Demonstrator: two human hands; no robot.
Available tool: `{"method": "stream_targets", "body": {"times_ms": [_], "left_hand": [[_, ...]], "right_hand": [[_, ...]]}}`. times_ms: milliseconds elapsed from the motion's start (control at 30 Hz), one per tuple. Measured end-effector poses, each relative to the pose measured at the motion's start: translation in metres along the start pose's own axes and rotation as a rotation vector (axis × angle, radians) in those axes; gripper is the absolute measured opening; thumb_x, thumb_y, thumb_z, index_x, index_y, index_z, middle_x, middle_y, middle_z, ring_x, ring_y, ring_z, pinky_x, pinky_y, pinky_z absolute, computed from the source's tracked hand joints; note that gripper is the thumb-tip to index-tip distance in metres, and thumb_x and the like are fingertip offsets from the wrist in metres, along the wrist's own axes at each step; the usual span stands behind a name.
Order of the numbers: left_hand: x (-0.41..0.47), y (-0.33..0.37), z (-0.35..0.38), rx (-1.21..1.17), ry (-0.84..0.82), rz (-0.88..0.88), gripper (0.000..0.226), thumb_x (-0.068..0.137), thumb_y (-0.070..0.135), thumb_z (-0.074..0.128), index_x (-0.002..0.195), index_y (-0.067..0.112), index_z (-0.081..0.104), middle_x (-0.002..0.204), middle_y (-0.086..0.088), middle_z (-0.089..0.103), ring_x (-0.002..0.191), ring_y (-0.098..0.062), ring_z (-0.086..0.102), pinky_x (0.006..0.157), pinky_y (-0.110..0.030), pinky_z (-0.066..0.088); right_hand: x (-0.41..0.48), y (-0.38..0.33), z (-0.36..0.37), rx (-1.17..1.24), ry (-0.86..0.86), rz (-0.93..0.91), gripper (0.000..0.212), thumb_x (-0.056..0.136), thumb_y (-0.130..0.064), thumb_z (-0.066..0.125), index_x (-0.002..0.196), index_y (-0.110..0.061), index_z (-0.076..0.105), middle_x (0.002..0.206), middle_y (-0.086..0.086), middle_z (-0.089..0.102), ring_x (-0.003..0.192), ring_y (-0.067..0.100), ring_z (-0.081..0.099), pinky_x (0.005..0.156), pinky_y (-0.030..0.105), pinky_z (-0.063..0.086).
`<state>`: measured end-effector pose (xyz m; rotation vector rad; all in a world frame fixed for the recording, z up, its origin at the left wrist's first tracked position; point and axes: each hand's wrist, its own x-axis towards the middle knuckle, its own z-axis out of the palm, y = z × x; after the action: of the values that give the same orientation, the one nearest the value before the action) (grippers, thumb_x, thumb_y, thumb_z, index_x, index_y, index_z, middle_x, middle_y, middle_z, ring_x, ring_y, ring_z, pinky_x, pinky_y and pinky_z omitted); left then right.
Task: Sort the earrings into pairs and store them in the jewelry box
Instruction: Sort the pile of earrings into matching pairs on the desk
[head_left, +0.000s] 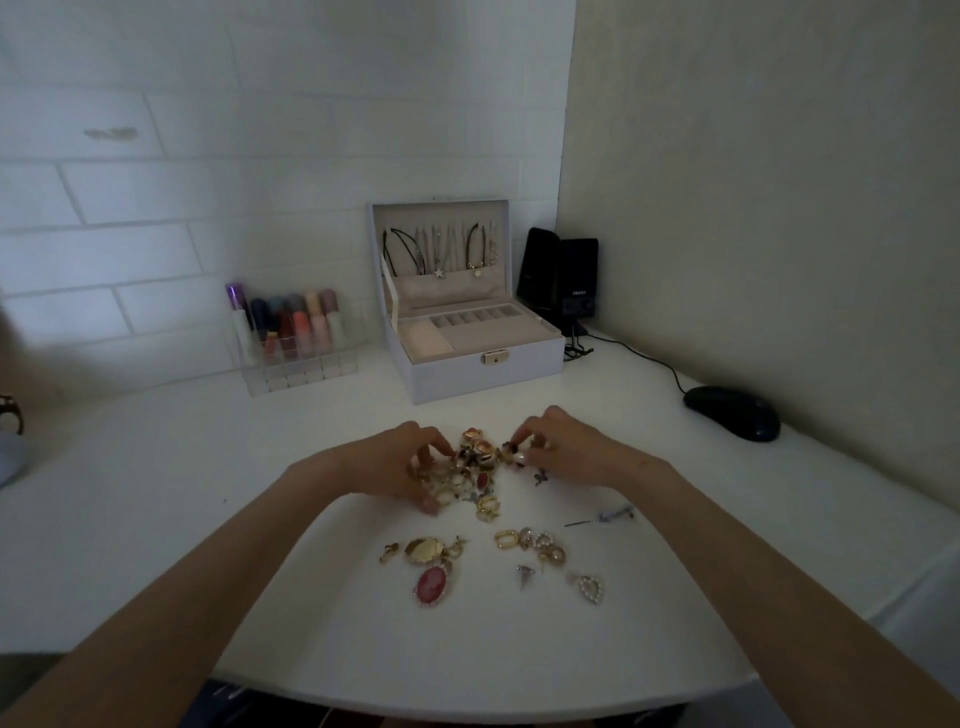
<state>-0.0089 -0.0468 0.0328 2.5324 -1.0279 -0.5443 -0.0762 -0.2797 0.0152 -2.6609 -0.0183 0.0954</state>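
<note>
Both hands at earring pile (475, 462) on bench (208, 493) | left hand (395, 465) fingers curled over it, grip unclear | right hand (569, 452) fingers pinch dark earring (511, 448) | jewelry box (457, 374) open behind

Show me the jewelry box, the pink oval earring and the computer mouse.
jewelry box (447, 382), head view, front wall.
pink oval earring (430, 583), head view, pink centre.
computer mouse (732, 413), head view, top shell.

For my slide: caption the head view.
Left hand and right hand pick through piled earrings before an open jewelry box.
</note>
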Motion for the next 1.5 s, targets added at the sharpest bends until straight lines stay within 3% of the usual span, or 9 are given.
{"method": "stream_targets", "body": {"times_ms": [167, 367, 467, 733, 867, 1033, 1100, 1200, 1500], "left_hand": [[-0.001, -0.007, -0.004, -0.134, 0.022, 0.084, 0.055, 0.080, 0.022, 0.071, 0.128, 0.030, 0.046, 0.120, 0.003, 0.047, 0.090, -0.008, 0.049, 0.078, -0.013, 0.041], [0.020, 0.004, 0.016, -0.311, 0.211, 0.073, 0.055, 0.093, 0.041, 0.046, 0.143, 0.026, 0.030, 0.148, 0.005, 0.029, 0.137, -0.015, 0.026, 0.113, -0.033, 0.022], [0.025, 0.010, 0.026, -0.216, 0.081, 0.101, 0.050, 0.095, 0.047, 0.034, 0.142, 0.030, 0.028, 0.148, 0.007, 0.032, 0.136, -0.011, 0.028, 0.117, -0.039, 0.015], [0.000, 0.010, 0.024, -0.205, -0.190, 0.216, 0.054, 0.084, 0.053, 0.054, 0.134, 0.049, 0.035, 0.147, 0.020, 0.026, 0.135, -0.002, 0.023, 0.110, -0.027, 0.022], [-0.018, -0.007, 0.018, -0.146, -0.309, 0.244, 0.088, 0.064, 0.048, 0.074, 0.140, 0.043, 0.029, 0.148, 0.022, 0.024, 0.136, 0.002, 0.023, 0.111, -0.023, 0.026], [0.013, -0.069, 0.046, 0.060, -0.206, 0.233, 0.072, 0.048, 0.075, 0.072, 0.114, 0.059, 0.051, 0.115, 0.029, 0.056, 0.135, -0.012, 0.036, 0.109, -0.035, 0.035], [-0.015, -0.030, 0.047, 0.174, -0.165, 0.212, 0.093, 0.050, 0.067, 0.076, 0.132, 0.049, 0.035, 0.127, 0.029, 0.040, 0.131, -0.001, 0.028, 0.111, -0.024, 0.025], [-0.040, 0.004, 0.047, 0.026, -0.013, 0.212, 0.110, 0.058, 0.047, 0.082, 0.142, 0.037, 0.012, 0.131, 0.018, 0.025, 0.123, -0.002, 0.022, 0.111, -0.025, 0.022], [-0.050, 0.022, 0.066, -0.049, 0.119, 0.248, 0.097, 0.064, 0.046, 0.080, 0.139, 0.031, 0.020, 0.126, 0.013, 0.029, 0.119, -0.004, 0.025, 0.105, -0.023, 0.026]], "right_hand": [[-0.005, 0.001, -0.013, 0.320, 0.083, -0.008, 0.021, 0.095, -0.014, 0.050, 0.108, -0.023, 0.063, 0.104, 0.002, 0.061, 0.073, 0.009, 0.059, 0.056, 0.016, 0.045], [0.006, 0.006, -0.006, -0.023, 0.071, 0.091, 0.050, 0.088, 0.008, 0.034, 0.130, -0.012, 0.052, 0.130, 0.013, 0.046, 0.120, 0.026, 0.047, 0.097, 0.027, 0.039], [0.006, 0.000, -0.001, -0.055, 0.012, 0.000, 0.052, 0.084, 0.013, 0.037, 0.124, -0.012, 0.060, 0.126, 0.012, 0.050, 0.119, 0.024, 0.049, 0.089, 0.022, 0.038], [-0.043, 0.008, -0.038, 0.101, 0.004, -0.067, 0.029, 0.089, -0.014, 0.059, 0.115, -0.028, 0.062, 0.101, -0.008, 0.062, 0.089, 0.009, 0.058, 0.077, 0.018, 0.046], [-0.076, 0.024, -0.055, -0.011, -0.252, 0.150, 0.072, 0.070, -0.038, 0.078, 0.131, -0.039, 0.040, 0.115, -0.006, 0.046, 0.086, 0.007, 0.056, 0.069, 0.019, 0.051], [-0.092, 0.016, -0.037, -0.183, -0.357, 0.138, 0.113, 0.057, -0.041, 0.086, 0.145, -0.037, 0.016, 0.124, -0.009, 0.028, 0.099, 0.000, 0.044, 0.096, 0.028, 0.042], [-0.089, 0.008, -0.025, -0.154, -0.334, 0.114, 0.117, 0.055, -0.040, 0.087, 0.146, -0.034, 0.014, 0.123, -0.010, 0.026, 0.117, 0.008, 0.042, 0.101, 0.033, 0.041], [-0.083, -0.008, -0.013, -0.128, -0.288, 0.081, 0.111, 0.056, -0.039, 0.087, 0.144, -0.035, 0.020, 0.121, -0.007, 0.030, 0.114, 0.012, 0.043, 0.096, 0.034, 0.044], [-0.085, -0.039, 0.004, -0.038, -0.175, 0.005, 0.088, 0.063, -0.035, 0.084, 0.135, -0.027, 0.034, 0.109, -0.008, 0.039, 0.092, 0.007, 0.042, 0.078, 0.025, 0.041]]}}
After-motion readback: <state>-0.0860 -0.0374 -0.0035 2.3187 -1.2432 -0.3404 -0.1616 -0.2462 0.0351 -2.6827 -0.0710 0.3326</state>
